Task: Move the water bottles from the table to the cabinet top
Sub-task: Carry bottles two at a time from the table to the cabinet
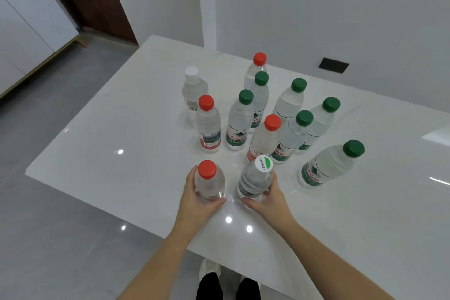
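Gripping the two nearest bottles, left hand (198, 198) round the red-capped (209, 181), right hand (269, 198) round the white-capped (255, 180) (likely carrying two per trip), both standing on the table (109, 153).

The only view comes from a wide-angle camera on the person's head, facing forward and steeply down along both forearms. The left hand (196, 202), gripping a clear red-capped plastic bottle (210, 181), and the right hand (273, 200), gripping a clear white-capped plastic bottle (255, 179), lie close, low in the middle. Beyond them the glossy white table (109, 141) runs to a white wall (316, 7). Left of the left hand lies grey tiled floor (48, 202), and the person's feet (229, 285) show between the forearms.
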Tool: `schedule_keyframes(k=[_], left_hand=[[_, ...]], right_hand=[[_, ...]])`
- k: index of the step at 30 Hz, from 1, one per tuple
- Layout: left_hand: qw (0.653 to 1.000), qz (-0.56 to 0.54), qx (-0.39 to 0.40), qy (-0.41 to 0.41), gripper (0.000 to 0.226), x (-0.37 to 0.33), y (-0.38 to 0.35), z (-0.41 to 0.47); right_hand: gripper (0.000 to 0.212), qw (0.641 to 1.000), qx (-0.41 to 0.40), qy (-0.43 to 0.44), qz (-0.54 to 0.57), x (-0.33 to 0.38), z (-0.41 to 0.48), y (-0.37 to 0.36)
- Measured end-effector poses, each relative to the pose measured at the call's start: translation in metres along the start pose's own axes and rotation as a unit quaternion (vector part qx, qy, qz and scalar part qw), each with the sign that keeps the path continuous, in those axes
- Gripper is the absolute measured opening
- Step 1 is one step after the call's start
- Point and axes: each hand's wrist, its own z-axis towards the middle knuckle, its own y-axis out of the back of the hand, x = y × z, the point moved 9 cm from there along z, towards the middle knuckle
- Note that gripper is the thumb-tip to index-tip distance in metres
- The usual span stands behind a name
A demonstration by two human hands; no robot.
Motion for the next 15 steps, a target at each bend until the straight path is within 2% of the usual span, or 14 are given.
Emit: schedule_keyframes(k=[6, 13, 15], left_hand=[[0.997, 0.017, -0.06, 0.054, 0.058, 0.029, -0.009, 0.0], [0.993, -0.002, -0.101, 0.068, 0.05, 0.021, -0.01, -0.006], [0.992, -0.015, -0.105, 0.062, 0.053, 0.01, -0.009, -0.013]], right_hand=[[0.076, 0.999, -0.003, -0.004, -0.032, -0.014, 0.015, -0.011], [0.062, 0.999, 0.0, -0.005, -0.033, -0.01, 0.015, -0.007], [0.063, 0.999, 0.001, -0.001, -0.036, -0.001, 0.009, -0.003]])
